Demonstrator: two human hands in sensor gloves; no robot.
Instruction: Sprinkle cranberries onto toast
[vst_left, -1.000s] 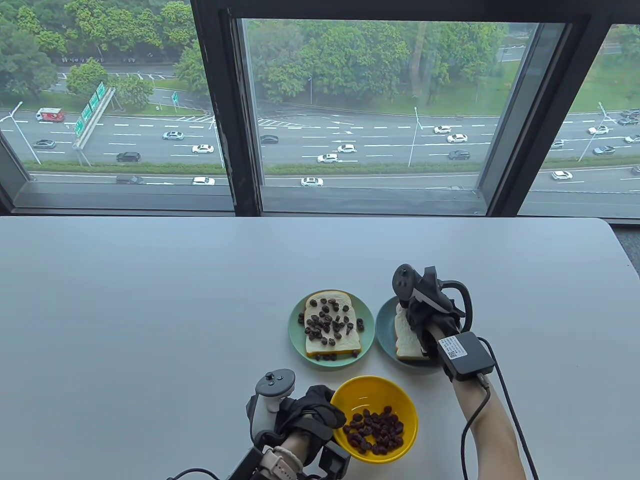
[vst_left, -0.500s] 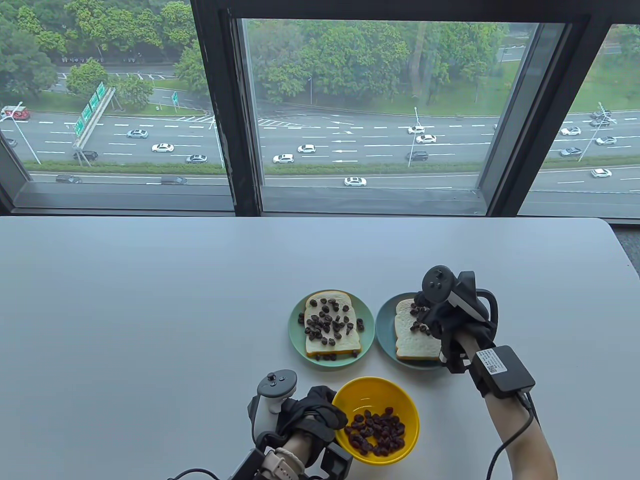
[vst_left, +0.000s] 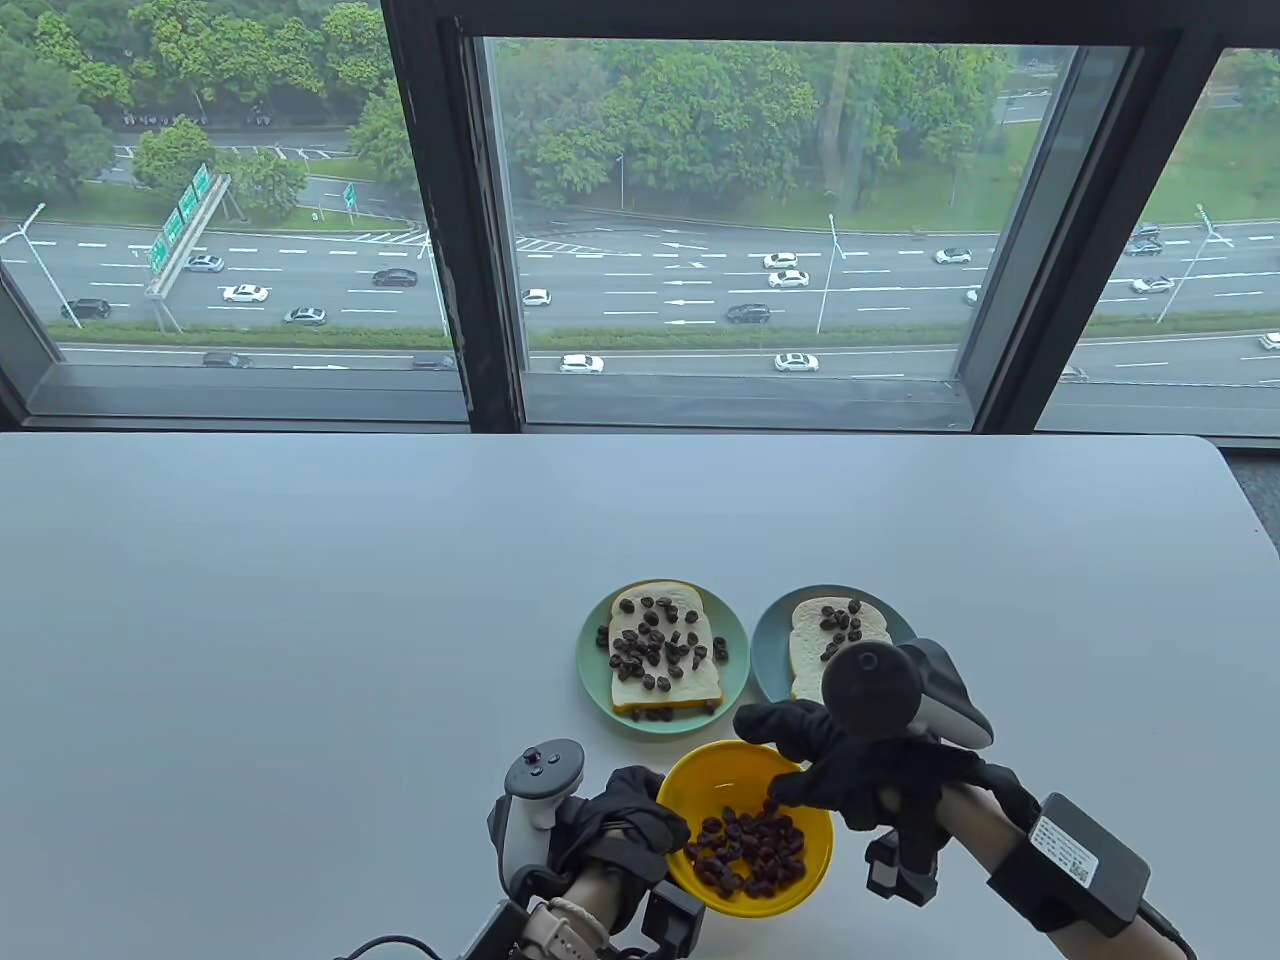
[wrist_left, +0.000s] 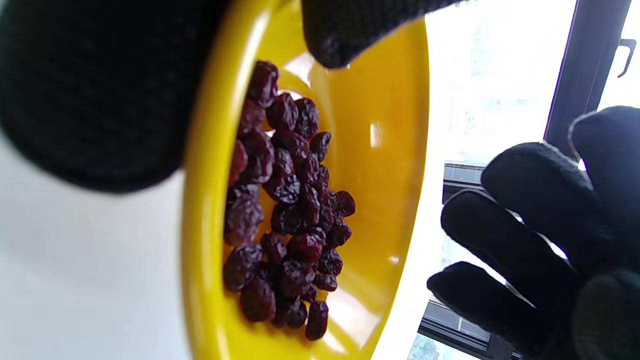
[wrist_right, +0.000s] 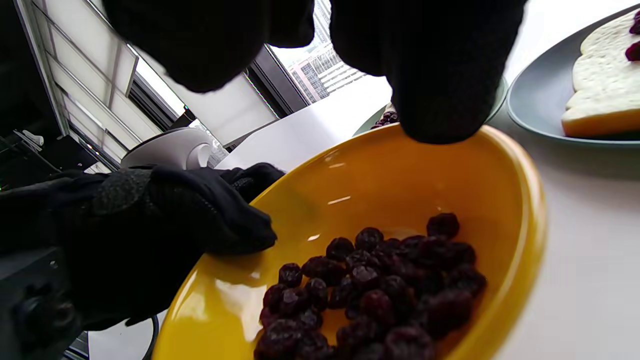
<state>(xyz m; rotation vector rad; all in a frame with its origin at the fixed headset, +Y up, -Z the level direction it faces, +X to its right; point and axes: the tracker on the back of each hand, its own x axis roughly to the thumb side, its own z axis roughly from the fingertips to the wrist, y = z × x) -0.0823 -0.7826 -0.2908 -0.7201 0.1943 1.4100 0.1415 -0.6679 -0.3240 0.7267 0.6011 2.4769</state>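
A yellow bowl of dried cranberries stands at the table's front edge. My left hand grips its left rim; the right wrist view shows those fingers on the rim. My right hand hovers over the bowl with fingers spread and empty. Behind it, the right toast on a blue plate carries several cranberries at its far end. The left toast on a green plate is covered with cranberries. The left wrist view shows the bowl and the cranberries.
The white table stretches far to the left and back. A dark-framed window runs along its far edge. A few cranberries lie on the green plate beside the toast.
My right hand left the right toast, where it dropped cranberries, and came back toward me over the yellow bowl. My left hand and the bowl stayed put.
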